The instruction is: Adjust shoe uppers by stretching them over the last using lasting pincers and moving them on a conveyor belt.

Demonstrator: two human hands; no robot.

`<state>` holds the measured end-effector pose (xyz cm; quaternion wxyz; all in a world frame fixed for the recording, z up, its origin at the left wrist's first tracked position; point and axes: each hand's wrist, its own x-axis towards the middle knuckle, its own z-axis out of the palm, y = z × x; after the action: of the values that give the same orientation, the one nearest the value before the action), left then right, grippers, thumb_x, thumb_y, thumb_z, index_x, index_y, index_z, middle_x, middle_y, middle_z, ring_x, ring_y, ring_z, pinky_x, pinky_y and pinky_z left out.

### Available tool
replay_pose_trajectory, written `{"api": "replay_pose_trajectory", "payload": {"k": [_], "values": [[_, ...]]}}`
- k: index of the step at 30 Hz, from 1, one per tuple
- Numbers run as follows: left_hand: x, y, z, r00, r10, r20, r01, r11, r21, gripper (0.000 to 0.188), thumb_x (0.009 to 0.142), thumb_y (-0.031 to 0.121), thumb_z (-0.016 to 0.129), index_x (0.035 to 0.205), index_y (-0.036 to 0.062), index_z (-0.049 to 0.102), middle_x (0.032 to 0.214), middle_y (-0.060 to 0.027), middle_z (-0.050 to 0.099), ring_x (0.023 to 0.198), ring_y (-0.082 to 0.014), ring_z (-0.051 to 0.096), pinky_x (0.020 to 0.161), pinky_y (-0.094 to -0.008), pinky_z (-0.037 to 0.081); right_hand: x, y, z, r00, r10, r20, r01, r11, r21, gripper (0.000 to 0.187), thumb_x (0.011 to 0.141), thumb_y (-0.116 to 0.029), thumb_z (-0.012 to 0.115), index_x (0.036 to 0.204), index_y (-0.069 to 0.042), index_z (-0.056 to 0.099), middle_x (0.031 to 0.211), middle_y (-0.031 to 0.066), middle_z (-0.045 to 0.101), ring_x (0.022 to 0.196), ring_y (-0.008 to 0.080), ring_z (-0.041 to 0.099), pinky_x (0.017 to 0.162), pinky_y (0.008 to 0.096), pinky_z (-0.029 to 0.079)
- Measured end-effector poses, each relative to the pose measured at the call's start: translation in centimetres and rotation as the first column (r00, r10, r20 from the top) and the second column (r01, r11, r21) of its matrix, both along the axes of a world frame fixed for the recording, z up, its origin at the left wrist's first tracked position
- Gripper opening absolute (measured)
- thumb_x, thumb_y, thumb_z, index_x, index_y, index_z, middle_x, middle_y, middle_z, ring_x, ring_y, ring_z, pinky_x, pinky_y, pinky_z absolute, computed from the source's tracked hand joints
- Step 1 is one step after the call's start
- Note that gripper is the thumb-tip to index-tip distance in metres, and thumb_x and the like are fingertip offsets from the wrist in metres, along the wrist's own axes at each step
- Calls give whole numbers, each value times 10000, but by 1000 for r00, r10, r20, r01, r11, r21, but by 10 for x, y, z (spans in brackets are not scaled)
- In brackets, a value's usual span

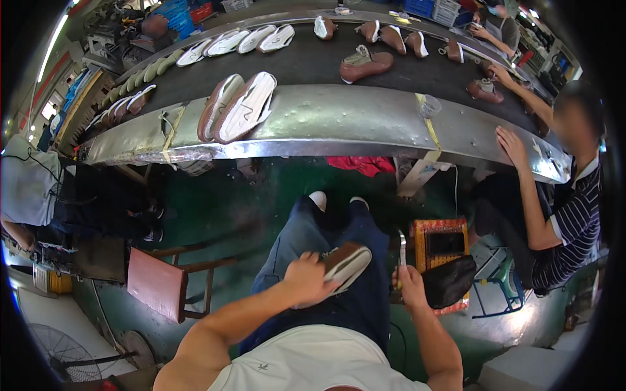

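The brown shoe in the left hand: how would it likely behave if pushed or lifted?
The brown shoe is probably fairly stiff, since its outline shows no sag. It may be fairly light: the left hand alone grips it.

Left hand (306, 277): one shoe (349, 266). Right hand (411, 287): one tool (402, 246). Metal ledge (345, 117): two shoes (246, 107), one clear cup (428, 106). Belt (303, 64), upper left: four white soles (225, 43). Floor: one pink chair (156, 283), one fan (63, 358).

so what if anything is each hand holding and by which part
The left hand holds a brown-and-white shoe by its left side; the right hand grips a metal tool with a curved tip by its lower end.
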<state>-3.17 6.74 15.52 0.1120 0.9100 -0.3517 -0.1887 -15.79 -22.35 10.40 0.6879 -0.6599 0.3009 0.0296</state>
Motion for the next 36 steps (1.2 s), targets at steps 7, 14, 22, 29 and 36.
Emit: {"api": "replay_pose_trajectory", "payload": {"k": [7, 14, 22, 29, 36], "values": [[99, -78, -76, 645, 24, -764, -276, 940, -203, 672, 901, 379, 756, 1421, 9, 543, 1353, -136, 635, 1148, -225, 645, 1034, -356, 487, -6, 26, 45, 972, 227, 64, -231, 971, 69, 267, 992, -223, 642, 1122, 3, 585, 830, 13, 599, 709, 101, 561, 654, 247, 479], [51, 0, -2, 610, -245, -754, -666, 357, -655, 722, 961, 150, 716, 1569, 107, 328, 1372, -87, 569, 1257, -194, 539, 1098, -350, 415, -4, 52, 103, 839, 542, -48, -535, 805, -256, 280, 999, -214, 626, 1139, 28, 600, 860, 89, 702, 802, 173, 690, 738, 320, 543], [26, 32, -9, 640, -266, -721, -659, 294, -693, 652, 1015, 217, 651, 1573, 141, 323, 1361, -73, 558, 1271, -182, 515, 1116, -359, 379, 28, 89, 103, 709, 703, 47, -704, 710, 1, 329, 1027, -228, 581, 1255, 10, 598, 1024, 106, 707, 981, 186, 678, 876, 330, 518], [35, 45, -16, 883, 14, -469, -409, 514, -754, 574, 1041, 264, 583, 1539, 79, 364, 1519, -161, 431, 1440, -273, 389, 1189, -387, 292, 67, 82, 136, 694, 711, -114, -576, 643, 505, 327, 1055, -269, 559, 1251, -8, 583, 1053, 76, 664, 932, 182, 677, 807, 325, 571], [45, 43, -41, 888, 0, -459, -409, 454, -792, 437, 1031, 152, 569, 1449, 50, 491, 1496, -110, 461, 1409, -234, 420, 1179, -372, 308, 73, 83, 72, 655, 744, -133, -752, 623, -217, 214, 1023, -204, 574, 1081, -2, 617, 735, 59, 663, 609, 164, 637, 611, 327, 524]]}}
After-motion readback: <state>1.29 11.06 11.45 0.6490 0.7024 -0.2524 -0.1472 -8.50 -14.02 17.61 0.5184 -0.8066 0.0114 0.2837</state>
